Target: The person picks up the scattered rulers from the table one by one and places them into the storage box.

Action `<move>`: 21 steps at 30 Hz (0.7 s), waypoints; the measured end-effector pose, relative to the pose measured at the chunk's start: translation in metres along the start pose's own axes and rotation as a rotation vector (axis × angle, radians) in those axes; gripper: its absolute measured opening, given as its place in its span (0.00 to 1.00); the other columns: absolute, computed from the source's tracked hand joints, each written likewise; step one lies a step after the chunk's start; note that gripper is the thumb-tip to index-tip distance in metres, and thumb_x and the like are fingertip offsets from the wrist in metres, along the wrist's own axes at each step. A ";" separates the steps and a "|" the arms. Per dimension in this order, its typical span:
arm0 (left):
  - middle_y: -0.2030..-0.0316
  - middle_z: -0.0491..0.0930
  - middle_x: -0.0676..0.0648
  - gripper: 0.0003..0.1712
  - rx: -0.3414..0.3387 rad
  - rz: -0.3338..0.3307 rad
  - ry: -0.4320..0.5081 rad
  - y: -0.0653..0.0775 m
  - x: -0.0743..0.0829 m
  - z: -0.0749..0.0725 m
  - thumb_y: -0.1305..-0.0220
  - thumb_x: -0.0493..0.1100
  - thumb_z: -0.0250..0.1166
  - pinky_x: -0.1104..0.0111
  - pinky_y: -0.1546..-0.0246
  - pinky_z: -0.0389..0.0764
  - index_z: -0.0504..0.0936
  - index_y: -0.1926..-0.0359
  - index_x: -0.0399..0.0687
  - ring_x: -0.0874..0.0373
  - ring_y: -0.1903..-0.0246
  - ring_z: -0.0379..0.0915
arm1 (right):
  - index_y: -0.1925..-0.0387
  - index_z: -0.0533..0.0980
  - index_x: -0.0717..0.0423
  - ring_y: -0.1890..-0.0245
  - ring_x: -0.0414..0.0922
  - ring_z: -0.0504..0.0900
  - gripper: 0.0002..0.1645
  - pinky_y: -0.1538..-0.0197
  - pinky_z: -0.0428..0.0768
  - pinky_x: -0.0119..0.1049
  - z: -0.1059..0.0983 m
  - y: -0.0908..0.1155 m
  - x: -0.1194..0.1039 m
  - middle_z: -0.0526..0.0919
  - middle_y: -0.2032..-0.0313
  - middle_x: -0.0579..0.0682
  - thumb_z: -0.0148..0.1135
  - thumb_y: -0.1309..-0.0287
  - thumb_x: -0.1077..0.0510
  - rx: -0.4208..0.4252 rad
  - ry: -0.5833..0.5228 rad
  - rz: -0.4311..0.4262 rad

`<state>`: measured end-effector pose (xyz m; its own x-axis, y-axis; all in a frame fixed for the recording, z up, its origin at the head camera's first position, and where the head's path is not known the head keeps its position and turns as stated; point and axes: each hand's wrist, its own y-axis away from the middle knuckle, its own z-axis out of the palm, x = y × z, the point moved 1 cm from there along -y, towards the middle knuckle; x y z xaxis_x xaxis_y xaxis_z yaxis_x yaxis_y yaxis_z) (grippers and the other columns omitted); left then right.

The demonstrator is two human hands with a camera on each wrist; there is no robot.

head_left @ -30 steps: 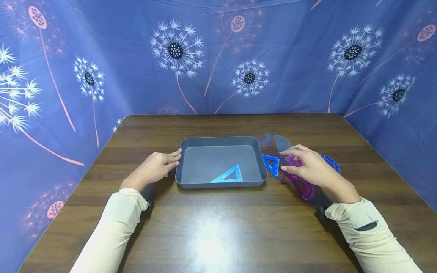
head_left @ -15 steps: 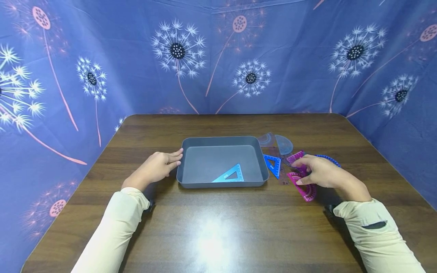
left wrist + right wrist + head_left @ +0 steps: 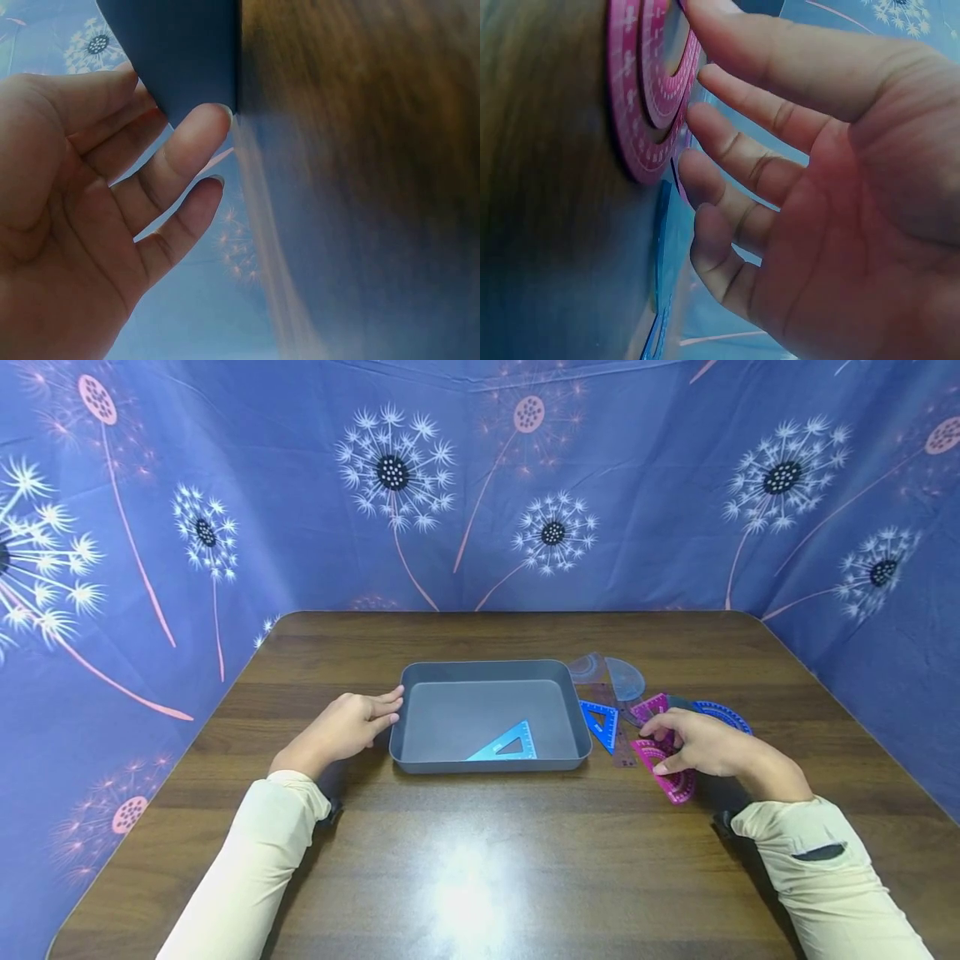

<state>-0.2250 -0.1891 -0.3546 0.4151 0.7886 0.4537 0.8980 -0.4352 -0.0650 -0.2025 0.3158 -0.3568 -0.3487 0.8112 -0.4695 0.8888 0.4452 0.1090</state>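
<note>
My left hand rests with extended fingers against the left wall of a grey rectangular tray. In the left wrist view the fingers touch its dark side. Inside the tray lies a light blue set square. Over a cluster of drawing tools, my right hand has its thumb at a pink protractor, thumb and fingers spread apart. Its palm and loosely bent fingers show beside the protractor in the right wrist view. A pink piece lies by the index fingertip, partly covered by the hand.
Between tray and right hand lies a blue set square on a clear ruler. Behind are a clear light blue protractor and another clear piece. A blue protractor lies beyond the right hand. Patterned cloth hangs behind the table.
My right hand has moved right and toward me, from above the clear ruler and pink pieces to the pink protractor. My left hand stays at the tray.
</note>
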 end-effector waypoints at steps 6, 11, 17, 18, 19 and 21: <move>0.31 0.66 0.50 0.24 -0.012 -0.005 0.001 0.001 0.003 -0.002 0.26 0.44 0.59 0.65 0.66 0.80 0.73 0.34 0.41 0.59 0.84 0.77 | 0.54 0.76 0.65 0.62 0.48 0.75 0.25 0.62 0.75 0.39 0.001 -0.001 -0.003 0.78 0.63 0.54 0.77 0.53 0.61 -0.022 -0.071 -0.014; 0.31 0.65 0.50 0.24 -0.016 -0.012 0.014 0.001 0.003 -0.001 0.26 0.44 0.59 0.67 0.69 0.80 0.72 0.34 0.41 0.58 0.83 0.77 | 0.56 0.74 0.66 0.64 0.47 0.75 0.23 0.65 0.76 0.36 0.002 -0.003 -0.004 0.78 0.66 0.53 0.76 0.52 0.64 -0.056 -0.150 0.007; 0.31 0.66 0.49 0.24 -0.011 -0.013 0.014 0.001 0.001 0.000 0.26 0.44 0.59 0.67 0.69 0.79 0.73 0.34 0.41 0.59 0.83 0.77 | 0.58 0.75 0.63 0.65 0.46 0.74 0.21 0.64 0.74 0.36 0.003 -0.003 -0.005 0.77 0.66 0.52 0.76 0.52 0.64 -0.035 -0.115 0.014; 0.31 0.66 0.50 0.24 -0.008 -0.013 0.015 0.001 0.001 0.000 0.26 0.44 0.59 0.67 0.69 0.79 0.73 0.34 0.41 0.59 0.83 0.77 | 0.58 0.76 0.63 0.65 0.46 0.74 0.20 0.64 0.74 0.36 0.003 -0.004 -0.005 0.77 0.67 0.52 0.76 0.52 0.63 -0.025 -0.103 0.014; 0.31 0.66 0.49 0.23 -0.005 -0.011 0.012 0.001 0.001 0.000 0.27 0.44 0.59 0.67 0.69 0.79 0.73 0.34 0.41 0.59 0.84 0.77 | 0.59 0.76 0.62 0.65 0.46 0.74 0.20 0.64 0.74 0.36 0.003 -0.004 -0.006 0.77 0.67 0.51 0.77 0.52 0.63 -0.014 -0.093 0.013; 0.31 0.67 0.49 0.23 -0.001 -0.007 0.012 0.001 0.001 0.000 0.27 0.44 0.59 0.66 0.70 0.79 0.74 0.35 0.40 0.59 0.84 0.76 | 0.60 0.76 0.62 0.66 0.45 0.74 0.19 0.64 0.73 0.37 0.003 -0.004 -0.006 0.77 0.68 0.51 0.77 0.52 0.63 0.009 -0.074 0.012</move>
<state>-0.2237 -0.1885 -0.3540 0.4071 0.7865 0.4645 0.9007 -0.4302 -0.0608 -0.2032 0.3083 -0.3570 -0.3158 0.7859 -0.5316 0.8955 0.4321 0.1069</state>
